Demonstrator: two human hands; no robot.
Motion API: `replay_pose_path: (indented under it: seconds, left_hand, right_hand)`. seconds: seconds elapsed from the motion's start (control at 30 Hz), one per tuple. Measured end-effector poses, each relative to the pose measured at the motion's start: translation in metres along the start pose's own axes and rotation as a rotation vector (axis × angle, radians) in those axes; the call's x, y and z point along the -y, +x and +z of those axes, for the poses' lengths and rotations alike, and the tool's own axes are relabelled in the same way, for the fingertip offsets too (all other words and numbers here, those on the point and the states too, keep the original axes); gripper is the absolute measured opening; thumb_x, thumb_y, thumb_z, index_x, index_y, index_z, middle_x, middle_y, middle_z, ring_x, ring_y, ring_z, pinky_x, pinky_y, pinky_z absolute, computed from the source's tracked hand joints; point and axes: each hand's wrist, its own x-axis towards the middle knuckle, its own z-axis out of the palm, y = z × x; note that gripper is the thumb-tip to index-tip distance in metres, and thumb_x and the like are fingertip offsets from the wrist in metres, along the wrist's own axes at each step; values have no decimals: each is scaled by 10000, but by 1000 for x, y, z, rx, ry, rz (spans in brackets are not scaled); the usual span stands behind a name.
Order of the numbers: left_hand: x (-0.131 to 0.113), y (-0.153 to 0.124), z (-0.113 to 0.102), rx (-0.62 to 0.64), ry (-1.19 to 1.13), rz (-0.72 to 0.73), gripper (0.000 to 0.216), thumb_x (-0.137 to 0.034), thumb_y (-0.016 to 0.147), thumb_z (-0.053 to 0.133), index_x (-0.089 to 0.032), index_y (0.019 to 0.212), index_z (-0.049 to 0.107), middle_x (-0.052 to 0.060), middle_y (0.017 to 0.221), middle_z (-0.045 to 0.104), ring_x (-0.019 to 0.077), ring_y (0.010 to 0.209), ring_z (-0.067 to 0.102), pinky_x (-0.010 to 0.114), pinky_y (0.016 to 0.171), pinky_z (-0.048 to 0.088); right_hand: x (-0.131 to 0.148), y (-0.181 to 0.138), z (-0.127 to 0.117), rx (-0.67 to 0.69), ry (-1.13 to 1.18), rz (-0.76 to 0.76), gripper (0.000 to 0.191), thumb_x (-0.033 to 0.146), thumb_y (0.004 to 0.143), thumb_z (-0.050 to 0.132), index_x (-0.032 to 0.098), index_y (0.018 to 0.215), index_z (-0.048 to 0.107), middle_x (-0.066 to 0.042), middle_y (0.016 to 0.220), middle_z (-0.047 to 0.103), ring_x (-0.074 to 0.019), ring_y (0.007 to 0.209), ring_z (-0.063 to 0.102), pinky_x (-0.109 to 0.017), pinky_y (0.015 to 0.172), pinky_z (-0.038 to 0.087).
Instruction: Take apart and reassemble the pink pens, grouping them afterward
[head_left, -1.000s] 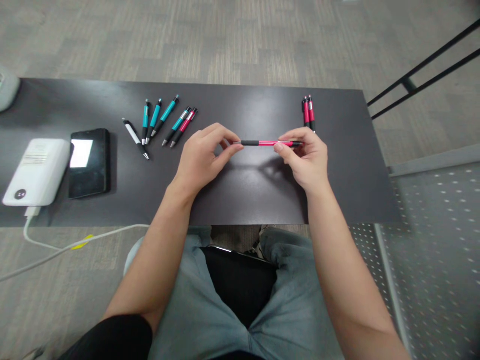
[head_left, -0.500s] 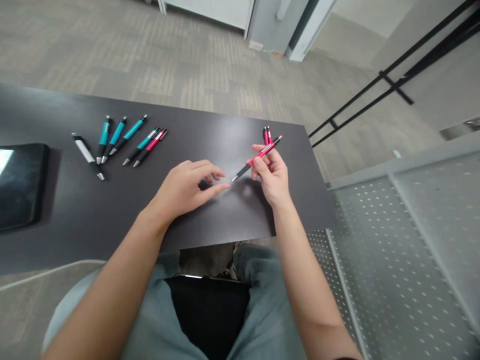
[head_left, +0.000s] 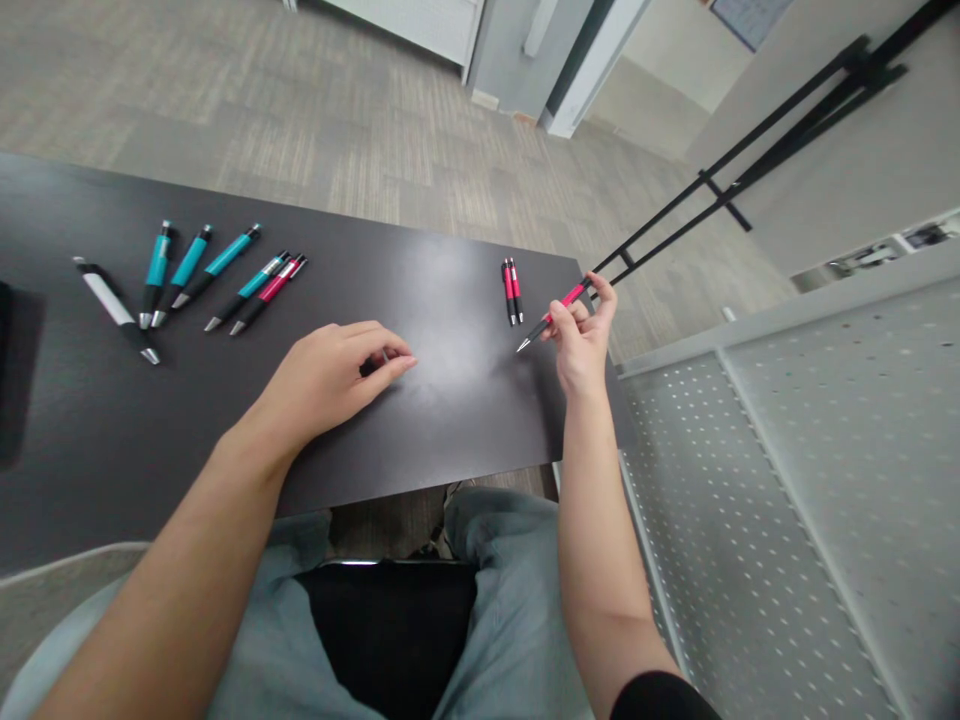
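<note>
In my right hand (head_left: 577, 345), between thumb and fingers, is a red pen (head_left: 574, 294) with a black grip. Its silver tip points down and left above the dark table. Just left of that hand, two red pens (head_left: 512, 292) lie side by side with their tips toward me. My left hand (head_left: 330, 385) rests low over the table, fingers loosely curved and a gap inside the thumb, with nothing in it. Beyond it on the left lie a red pen (head_left: 271, 292), several teal pens (head_left: 231, 255) and a white pen (head_left: 109, 299).
The dark table (head_left: 420, 440) ends at its right side near a perforated metal panel (head_left: 750, 560). Black metal bars (head_left: 675, 215) rise past the far right corner. Part of a black device (head_left: 6, 370) shows at the left edge. My legs are below the near edge.
My right hand has carried the red pen to the right, away from the left hand, uncovering the two red pens. The left hand has drawn back left, thumb and index closer. The view has shifted rightward.
</note>
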Motion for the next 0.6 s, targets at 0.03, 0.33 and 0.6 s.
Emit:
replay_pose_path:
  seconds: [0.03, 0.33, 0.6]
  left_hand:
    - [1, -1, 0, 6, 3, -8, 345, -622, 1115, 663, -362, 1031, 873, 69, 1050, 893, 388, 967, 847, 532, 929, 603]
    - [0, -3, -3, 93, 25, -66, 409, -673, 1124, 601, -355, 1059, 851, 75, 1152, 924, 402, 1052, 853, 543, 985, 589]
    - [5, 0, 2, 40, -52, -23, 353, -632, 1118, 630, -363, 995, 822, 57, 1076, 930, 374, 984, 866, 513, 887, 611]
  right_hand:
    - [-3, 2, -2, -8, -5, -14, 1135, 907, 962, 875, 467, 1851, 322, 53, 881, 595, -240, 714, 647, -442, 705, 618]
    - [-10, 10, -12, -54, 1, -30, 1163, 835, 952, 895, 431, 1869, 305, 58, 886, 618, -227, 690, 599, -419, 708, 569]
    - [-29, 31, -24, -39, -130, 141, 1199, 942, 860, 834, 332, 1823, 463, 73, 856, 573, -227, 704, 559, -412, 722, 531]
